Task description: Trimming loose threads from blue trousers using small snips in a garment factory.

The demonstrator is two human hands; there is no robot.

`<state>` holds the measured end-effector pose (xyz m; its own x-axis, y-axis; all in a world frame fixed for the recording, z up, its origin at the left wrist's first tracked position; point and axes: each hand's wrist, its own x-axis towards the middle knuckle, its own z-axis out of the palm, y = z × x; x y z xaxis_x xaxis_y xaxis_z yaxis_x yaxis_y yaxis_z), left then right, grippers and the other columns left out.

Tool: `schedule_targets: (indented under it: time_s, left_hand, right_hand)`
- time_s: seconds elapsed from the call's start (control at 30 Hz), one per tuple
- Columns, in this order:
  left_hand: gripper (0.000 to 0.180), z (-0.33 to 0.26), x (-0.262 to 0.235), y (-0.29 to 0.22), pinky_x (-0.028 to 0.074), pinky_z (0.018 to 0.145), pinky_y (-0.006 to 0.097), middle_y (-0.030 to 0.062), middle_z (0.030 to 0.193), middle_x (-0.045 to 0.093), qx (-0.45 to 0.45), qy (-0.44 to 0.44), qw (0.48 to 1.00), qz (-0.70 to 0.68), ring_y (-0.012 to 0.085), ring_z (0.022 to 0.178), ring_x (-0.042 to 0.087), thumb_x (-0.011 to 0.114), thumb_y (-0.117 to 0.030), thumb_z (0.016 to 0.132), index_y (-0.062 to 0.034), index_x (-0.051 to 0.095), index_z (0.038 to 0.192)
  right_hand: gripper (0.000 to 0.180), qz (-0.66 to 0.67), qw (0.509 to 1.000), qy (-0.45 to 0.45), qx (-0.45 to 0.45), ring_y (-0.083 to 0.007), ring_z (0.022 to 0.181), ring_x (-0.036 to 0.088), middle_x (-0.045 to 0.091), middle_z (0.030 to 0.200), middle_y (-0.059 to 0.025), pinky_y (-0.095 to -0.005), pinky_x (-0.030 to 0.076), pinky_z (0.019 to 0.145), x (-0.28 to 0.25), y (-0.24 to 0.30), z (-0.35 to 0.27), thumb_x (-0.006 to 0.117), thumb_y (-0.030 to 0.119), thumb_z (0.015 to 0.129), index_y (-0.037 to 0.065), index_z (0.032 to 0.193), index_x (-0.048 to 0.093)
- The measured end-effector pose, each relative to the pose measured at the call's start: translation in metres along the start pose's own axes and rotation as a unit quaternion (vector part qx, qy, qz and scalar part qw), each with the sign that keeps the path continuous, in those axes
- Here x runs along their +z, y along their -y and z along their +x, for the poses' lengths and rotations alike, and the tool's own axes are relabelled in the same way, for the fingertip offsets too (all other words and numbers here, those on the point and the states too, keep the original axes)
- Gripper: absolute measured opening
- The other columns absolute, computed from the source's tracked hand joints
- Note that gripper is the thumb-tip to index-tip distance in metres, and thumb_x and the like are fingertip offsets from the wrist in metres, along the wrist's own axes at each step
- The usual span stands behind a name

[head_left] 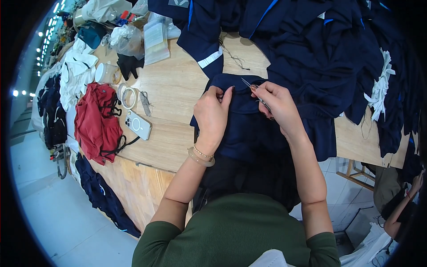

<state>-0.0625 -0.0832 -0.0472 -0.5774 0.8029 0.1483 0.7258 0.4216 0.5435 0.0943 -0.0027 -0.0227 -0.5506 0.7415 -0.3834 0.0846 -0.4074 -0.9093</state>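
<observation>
A navy blue garment (242,133) lies over the table's front edge and my lap. My left hand (212,109) pinches its cloth near the far edge, fingers closed. In my right hand (278,102) is a small pair of thread snips (247,83), held with the pointed metal blades toward the left, just above the cloth. The blade tips are a short way right of my left fingertips. My right fingers wrap round the handles and partly hide them.
A heap of navy garments (307,66) covers the table's far right, with white strips (381,84) at its edge. On the left lie a phone (138,125), tape rolls (129,98), a red bag (98,122) and plastic bags (128,41). Another person's arm (402,207) shows at lower right.
</observation>
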Motion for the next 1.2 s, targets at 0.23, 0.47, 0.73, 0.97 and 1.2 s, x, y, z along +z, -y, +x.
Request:
schedule_targets:
  time_s: [0.23, 0.47, 0.73, 0.97, 1.2]
  left_hand:
    - [0.025, 0.007, -0.002, 0.002, 0.050, 0.057, 0.042, 0.0173, 0.064, 0.064, 0.030, -0.017, 0.999, 0.022, 0.0372, 0.060, 0.064, 0.066, -0.020, 0.093, -0.0016, 0.062, 0.077]
    - [0.010, 0.000, -0.001, 0.019, 0.053, 0.070, 0.029, 0.0200, 0.104, 0.072, 0.083, 0.038, 0.982, -0.167, 0.0197, 0.081, 0.071, 0.061, -0.002, 0.094, 0.0074, 0.064, 0.094]
    - [0.006, -0.006, -0.002, 0.031, 0.054, 0.078, 0.028, 0.0175, 0.118, 0.069, 0.054, 0.077, 0.962, -0.257, 0.0148, 0.097, 0.069, 0.062, 0.002, 0.092, 0.0072, 0.063, 0.090]
    - [0.007, -0.003, -0.008, 0.015, 0.055, 0.079, 0.027, 0.0130, 0.105, 0.073, -0.037, 0.076, 0.961, -0.263, 0.0151, 0.092, 0.070, 0.063, 0.003, 0.092, 0.0045, 0.060, 0.098]
    - [0.028, -0.001, 0.004, 0.012, 0.057, 0.073, 0.030, 0.0142, 0.093, 0.072, 0.060, 0.001, 0.983, -0.172, 0.0209, 0.084, 0.072, 0.065, 0.005, 0.089, -0.0013, 0.058, 0.114]
  right_hand:
    - [0.027, -0.015, 1.000, -0.005, -0.001, -0.0015, 0.046, 0.038, 0.049, 0.055, 0.0036, -0.0199, 0.026, 0.045, 0.001, 0.000, 0.001, 0.059, 0.026, 0.099, 0.001, 0.090, 0.064]
    - [0.027, -0.001, 1.000, -0.017, -0.002, -0.0018, 0.046, 0.038, 0.049, 0.055, 0.0033, -0.0198, 0.026, 0.045, 0.002, 0.001, 0.004, 0.060, 0.025, 0.099, -0.001, 0.092, 0.063]
    - [0.026, -0.041, 0.999, 0.007, 0.017, -0.0011, 0.046, 0.038, 0.050, 0.057, 0.0032, -0.0200, 0.026, 0.044, 0.006, 0.000, 0.012, 0.060, 0.026, 0.099, 0.001, 0.094, 0.064]
    - [0.027, -0.156, 0.962, -0.102, -0.198, -0.0194, 0.056, 0.060, 0.060, 0.062, -0.0117, -0.0335, 0.046, 0.056, 0.018, -0.010, 0.025, 0.069, 0.024, 0.091, 0.000, 0.101, 0.065]
    - [0.022, -0.255, 0.953, -0.084, -0.142, -0.0318, 0.067, 0.067, 0.069, 0.079, -0.0213, -0.0366, 0.051, 0.066, 0.026, -0.014, 0.041, 0.068, 0.012, 0.082, 0.000, 0.100, 0.068]
